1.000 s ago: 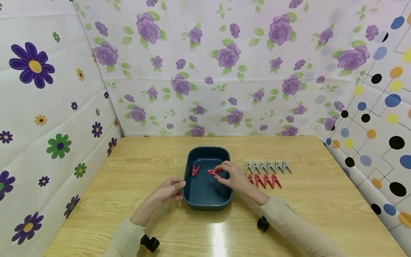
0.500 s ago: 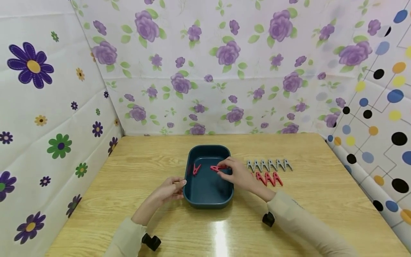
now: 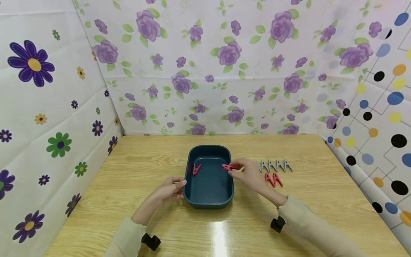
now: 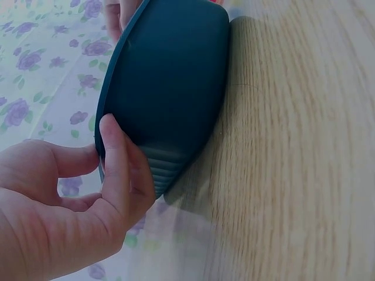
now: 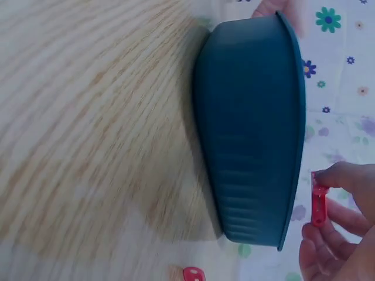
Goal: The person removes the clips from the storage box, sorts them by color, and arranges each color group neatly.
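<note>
A dark teal plastic tub [image 3: 208, 206] stands on the table. My left hand [image 3: 167, 189] pinches its left rim, thumb and fingers on either side of the wall in the left wrist view. One red clothespin [image 3: 196, 170] lies inside, toward the tub's left. At the right rim, my right hand [image 3: 252, 175] pinches another red clothespin [image 3: 227, 167] between thumb and fingers. In the right wrist view this held clothespin [image 5: 318, 208] is above rim level, apart from the tub wall. Two red clothespins [image 3: 273, 179] show on the table beyond the right hand, which may hide more.
A row of several grey clothespins [image 3: 276, 165] lies behind the red ones, its left end partly covered by the right hand. Patterned cloth walls [image 3: 208, 78] border the wooden table [image 3: 144, 153] at the back and sides.
My right hand has drawn the held red clothespin from above the tub's middle rightward to its right rim, covering more of the table clothespins. My left hand stays on the rim.
</note>
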`<state>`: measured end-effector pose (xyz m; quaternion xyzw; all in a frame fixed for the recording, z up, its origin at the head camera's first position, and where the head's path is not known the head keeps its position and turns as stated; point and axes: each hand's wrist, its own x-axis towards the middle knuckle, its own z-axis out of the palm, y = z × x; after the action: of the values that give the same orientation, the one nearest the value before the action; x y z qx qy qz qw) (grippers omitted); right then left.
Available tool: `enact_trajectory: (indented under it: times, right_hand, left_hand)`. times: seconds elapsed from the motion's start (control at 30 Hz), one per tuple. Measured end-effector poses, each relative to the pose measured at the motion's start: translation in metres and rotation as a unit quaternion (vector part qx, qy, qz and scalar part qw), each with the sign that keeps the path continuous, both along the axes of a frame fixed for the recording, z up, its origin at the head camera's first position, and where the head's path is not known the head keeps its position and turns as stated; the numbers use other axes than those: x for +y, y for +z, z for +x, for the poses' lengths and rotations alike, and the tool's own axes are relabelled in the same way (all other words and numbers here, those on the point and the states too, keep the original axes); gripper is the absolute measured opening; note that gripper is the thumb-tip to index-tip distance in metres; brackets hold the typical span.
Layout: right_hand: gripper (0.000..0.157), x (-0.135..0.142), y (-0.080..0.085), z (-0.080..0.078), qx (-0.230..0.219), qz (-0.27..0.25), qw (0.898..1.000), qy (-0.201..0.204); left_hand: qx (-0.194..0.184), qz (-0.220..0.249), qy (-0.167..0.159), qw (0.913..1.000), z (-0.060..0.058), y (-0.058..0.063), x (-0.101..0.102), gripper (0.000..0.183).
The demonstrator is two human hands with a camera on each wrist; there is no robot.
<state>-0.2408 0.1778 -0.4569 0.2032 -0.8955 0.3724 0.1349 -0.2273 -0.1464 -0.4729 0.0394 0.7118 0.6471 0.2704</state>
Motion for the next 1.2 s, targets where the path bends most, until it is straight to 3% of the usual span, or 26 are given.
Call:
enact_trajectory:
  times: [0.27, 0.6, 0.83, 1.2]
  right_hand:
    - [0.020, 0.021, 0.004, 0.007, -0.057, 0.004, 0.998, -0.032]
    - [0.020, 0.045, 0.005, 0.008, -0.082, 0.041, 0.994, -0.060]
    - [0.015, 0.070, -0.003, 0.009, -0.069, 0.090, 0.990, -0.084]
    - [0.021, 0.103, -0.003, 0.011, -0.110, 0.118, 0.979, -0.121]
  left_hand:
    - [-0.002, 0.003, -0.006, 1.0000, -0.001, -0.001, 0.000, 0.030]
    - [0.003, 0.002, -0.008, 1.0000, 0.001, 0.000, 0.000, 0.030]
    - [0.003, 0.002, -0.009, 1.0000, 0.001, 0.002, 0.000, 0.032]
    - [0.001, 0.026, -0.018, 0.9995, 0.002, 0.000, -0.004, 0.030]
